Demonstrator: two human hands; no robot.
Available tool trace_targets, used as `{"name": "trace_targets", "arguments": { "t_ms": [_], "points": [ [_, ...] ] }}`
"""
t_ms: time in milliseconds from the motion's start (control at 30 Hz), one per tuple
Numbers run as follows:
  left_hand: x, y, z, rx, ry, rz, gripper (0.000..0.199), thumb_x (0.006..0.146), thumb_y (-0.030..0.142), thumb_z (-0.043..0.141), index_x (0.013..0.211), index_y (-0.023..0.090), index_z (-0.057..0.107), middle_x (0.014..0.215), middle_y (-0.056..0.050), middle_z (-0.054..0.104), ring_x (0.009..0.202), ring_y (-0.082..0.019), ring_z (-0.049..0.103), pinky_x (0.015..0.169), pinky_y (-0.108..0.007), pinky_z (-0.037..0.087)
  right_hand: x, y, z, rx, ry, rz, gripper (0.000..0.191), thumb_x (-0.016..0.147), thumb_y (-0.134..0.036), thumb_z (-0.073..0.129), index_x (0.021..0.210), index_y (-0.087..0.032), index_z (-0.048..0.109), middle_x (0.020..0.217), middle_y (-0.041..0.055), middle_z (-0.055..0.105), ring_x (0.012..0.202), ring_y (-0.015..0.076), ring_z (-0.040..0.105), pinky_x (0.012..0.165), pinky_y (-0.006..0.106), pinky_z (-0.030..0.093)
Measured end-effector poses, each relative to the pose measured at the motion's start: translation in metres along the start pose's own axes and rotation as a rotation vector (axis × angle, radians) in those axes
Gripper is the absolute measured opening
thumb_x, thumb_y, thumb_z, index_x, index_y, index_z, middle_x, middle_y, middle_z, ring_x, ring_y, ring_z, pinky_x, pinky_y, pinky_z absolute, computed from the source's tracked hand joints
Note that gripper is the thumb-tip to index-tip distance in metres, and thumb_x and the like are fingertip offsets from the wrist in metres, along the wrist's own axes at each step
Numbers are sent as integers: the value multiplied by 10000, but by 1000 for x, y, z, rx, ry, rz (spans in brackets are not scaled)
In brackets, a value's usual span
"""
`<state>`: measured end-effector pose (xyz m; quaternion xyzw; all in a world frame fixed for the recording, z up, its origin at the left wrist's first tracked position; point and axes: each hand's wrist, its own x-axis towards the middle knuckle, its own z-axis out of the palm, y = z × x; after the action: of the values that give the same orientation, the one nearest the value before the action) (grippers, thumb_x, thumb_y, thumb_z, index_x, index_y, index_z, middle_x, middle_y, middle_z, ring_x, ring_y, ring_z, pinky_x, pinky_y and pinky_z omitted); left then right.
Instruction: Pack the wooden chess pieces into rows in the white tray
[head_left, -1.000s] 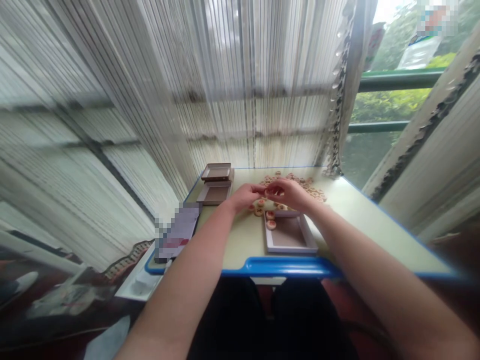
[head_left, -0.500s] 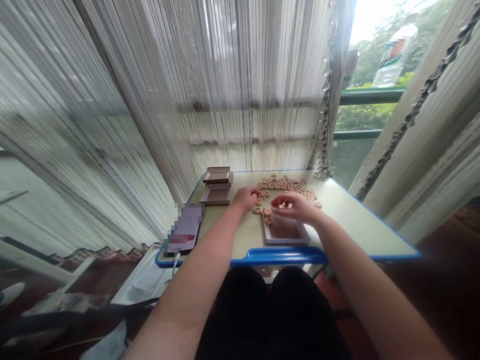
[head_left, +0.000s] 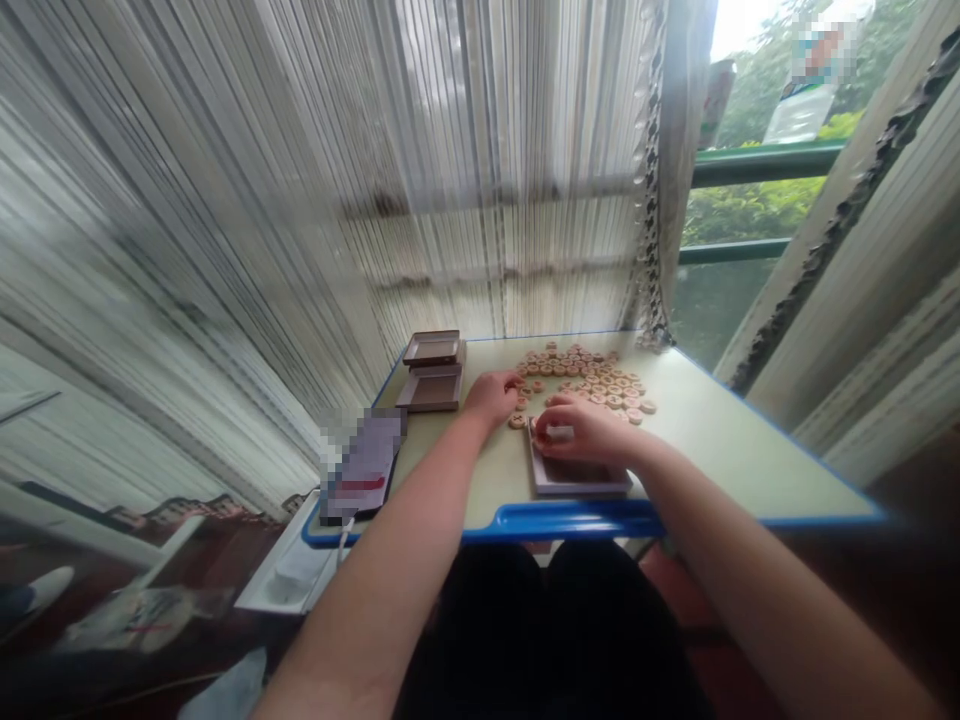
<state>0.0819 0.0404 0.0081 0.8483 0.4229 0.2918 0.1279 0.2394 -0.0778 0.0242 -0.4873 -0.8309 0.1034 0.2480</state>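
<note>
Many round wooden Chinese chess pieces [head_left: 615,383] lie spread over the pale table. My left hand [head_left: 491,397] rests at the left end of them with its fingers bent down at the pieces; what they pinch, if anything, is hidden. Close by sits a single piece [head_left: 517,422] next to the shallow box [head_left: 585,489]. Over that box, at its upper left corner, my right hand [head_left: 589,428] has its fingers closed on a chess piece, mostly covered by the fingers. The pieces inside the box are largely hidden behind this hand.
Two more shallow boxes, a rear one [head_left: 433,347] and a nearer one [head_left: 433,388], stand at the table's back left. A phone-like device [head_left: 367,465] with a white cable lies at the left edge. A blue ledge [head_left: 574,518] runs along the front. String curtains hang behind.
My right hand has moved left and down into the box's upper left corner, covering pieces that showed there before. My left hand has hardly moved. The view has shifted slightly.
</note>
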Motion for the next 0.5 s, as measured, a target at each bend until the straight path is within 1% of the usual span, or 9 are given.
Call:
{"name": "trace_targets", "arguments": {
  "t_ms": [133,300,433,500],
  "points": [
    [1,-1,1,8,51,61,304,722,143,475,921,178,701,854,-35,698,836,-155,612,830,-254,470,1,0,3,18,51,8,172,697,-281,661,855,-218,690,840,47,539,799,165,525,732,277,433],
    [0,0,1,17,63,76,280,712,147,495,887,179,710,861,-39,699,856,-164,603,849,-274,468,4,-3,3,-8,53,35,125,696,-280,667,794,-206,690,810,41,545,728,148,525,683,264,429],
    [0,2,1,15,70,96,259,695,156,520,862,184,716,868,-39,699,873,-173,596,859,-286,464,5,-1,2,2,36,10,156,683,-283,678,823,-213,683,831,41,551,779,165,531,724,282,430],
    [0,2,0,13,64,83,256,691,165,525,858,185,717,860,-37,699,857,-169,597,844,-280,468,4,2,1,29,35,1,176,685,-297,676,843,-218,682,837,40,543,804,170,529,750,292,431]
  ]
}}
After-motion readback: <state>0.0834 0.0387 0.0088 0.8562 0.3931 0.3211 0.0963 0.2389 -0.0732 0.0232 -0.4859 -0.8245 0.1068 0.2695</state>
